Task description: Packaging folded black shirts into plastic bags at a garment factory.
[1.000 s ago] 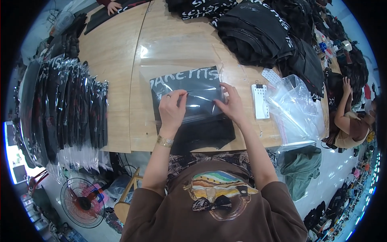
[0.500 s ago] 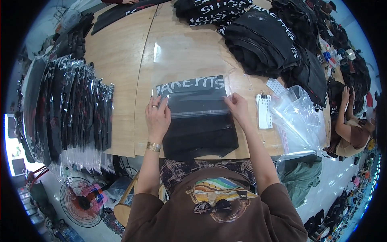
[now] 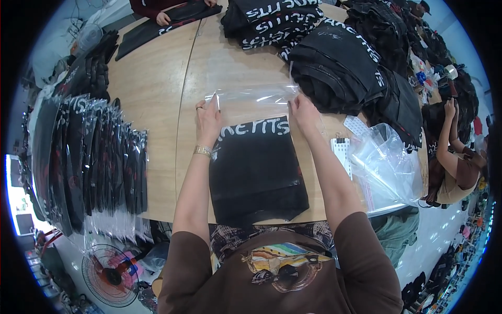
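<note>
My left hand (image 3: 209, 121) and right hand (image 3: 304, 111) are apart, each pinching one side of a clear plastic bag (image 3: 256, 97). The folded black garment (image 3: 256, 172) lies nearer me on the table (image 3: 162, 172); I cannot tell how much plastic covers it. An uneven tug could tear or skew the thin bag, and plastic catching the cloth could crumple its folds.

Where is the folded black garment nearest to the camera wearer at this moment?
In the head view, the garment lies centrally at the near table edge, between the wearer's left forearm and right forearm.
</note>
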### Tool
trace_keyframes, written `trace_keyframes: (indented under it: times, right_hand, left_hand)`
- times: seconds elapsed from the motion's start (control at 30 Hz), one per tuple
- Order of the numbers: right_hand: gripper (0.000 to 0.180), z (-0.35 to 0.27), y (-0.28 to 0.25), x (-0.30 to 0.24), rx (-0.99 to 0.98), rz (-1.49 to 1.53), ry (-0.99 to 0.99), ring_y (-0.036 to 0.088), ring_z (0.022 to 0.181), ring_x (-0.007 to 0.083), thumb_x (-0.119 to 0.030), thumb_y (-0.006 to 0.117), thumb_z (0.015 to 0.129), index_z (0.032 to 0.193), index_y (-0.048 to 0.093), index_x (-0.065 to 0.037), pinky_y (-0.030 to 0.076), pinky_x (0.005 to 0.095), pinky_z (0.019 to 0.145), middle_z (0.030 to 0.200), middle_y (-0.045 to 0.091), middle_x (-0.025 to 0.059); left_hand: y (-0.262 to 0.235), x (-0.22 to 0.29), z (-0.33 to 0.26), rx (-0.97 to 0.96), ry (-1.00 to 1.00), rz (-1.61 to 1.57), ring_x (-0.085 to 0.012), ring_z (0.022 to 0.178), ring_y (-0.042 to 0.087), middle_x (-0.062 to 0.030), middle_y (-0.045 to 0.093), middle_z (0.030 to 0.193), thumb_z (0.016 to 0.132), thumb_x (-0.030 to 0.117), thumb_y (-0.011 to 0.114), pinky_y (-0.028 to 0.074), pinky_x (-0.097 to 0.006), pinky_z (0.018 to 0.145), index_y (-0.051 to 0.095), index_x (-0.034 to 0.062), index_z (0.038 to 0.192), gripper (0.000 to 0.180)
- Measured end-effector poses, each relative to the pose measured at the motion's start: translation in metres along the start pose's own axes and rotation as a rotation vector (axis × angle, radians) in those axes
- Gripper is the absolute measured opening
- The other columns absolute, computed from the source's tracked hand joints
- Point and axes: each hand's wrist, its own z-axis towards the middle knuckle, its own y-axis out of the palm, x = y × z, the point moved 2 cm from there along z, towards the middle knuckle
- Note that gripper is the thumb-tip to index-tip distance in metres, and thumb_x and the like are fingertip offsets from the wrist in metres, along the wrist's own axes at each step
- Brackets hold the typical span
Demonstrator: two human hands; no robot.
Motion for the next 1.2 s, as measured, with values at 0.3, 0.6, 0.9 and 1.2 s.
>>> trace_keyframes:
  times: [0.3, 0.6, 0.9, 1.2]
  right_hand:
    - [0.021, -0.068, -0.023, 0.011, 0.130, 0.096, -0.210, 0.058, 0.064, 0.0245, -0.026, 0.062, 0.078, 0.072, 0.052, -0.009, 0.043, 0.0358, 0.053, 0.067, 0.057, 0.0067]
    - [0.012, -0.003, 0.000, 0.023, -0.235, 0.661, 0.298, 0.058, 0.054, 0.0185, -0.013, 0.061, 0.077, 0.082, 0.057, -0.002, 0.045, 0.0290, 0.046, 0.066, 0.060, 0.0084]
    - [0.011, -0.008, 0.006, 0.019, -0.057, 0.219, 0.032, 0.063, 0.064, 0.0260, -0.012, 0.058, 0.071, 0.074, 0.063, -0.003, 0.050, 0.0351, 0.058, 0.072, 0.063, 0.0146]
    - [0.015, -0.060, -0.037, 0.020, -0.629, 0.302, 0.382, 0.054, 0.045, 0.0131, -0.018, 0.063, 0.072, 0.072, 0.064, -0.004, 0.041, 0.0254, 0.042, 0.057, 0.058, 0.0049]
  left_hand:
    - [0.003, -0.007, 0.002, -0.116, 0.057, -0.246, -0.0306, 0.086, 0.054, -0.0184, 0.051, 0.096, 0.076, 0.001, 0.058, 0.045, -0.038, 0.075, 0.055, 0.0142, 0.117, 0.043]
    - [0.012, 0.007, 0.019, -0.200, -0.159, -0.297, -0.0317, 0.086, 0.056, -0.0167, 0.056, 0.090, 0.075, 0.010, 0.062, 0.046, -0.040, 0.074, 0.055, 0.0098, 0.116, 0.042]
    - [0.018, 0.022, 0.014, -0.243, -0.015, -0.313, -0.0256, 0.074, 0.053, -0.0130, 0.052, 0.086, 0.073, 0.002, 0.061, 0.046, -0.036, 0.071, 0.042, 0.0140, 0.128, 0.060]
    - [0.002, 0.024, 0.003, -0.345, 0.126, -0.361, -0.0220, 0.064, 0.055, -0.0130, 0.051, 0.087, 0.071, 0.003, 0.065, 0.047, -0.033, 0.065, 0.053, 0.0139, 0.119, 0.051]
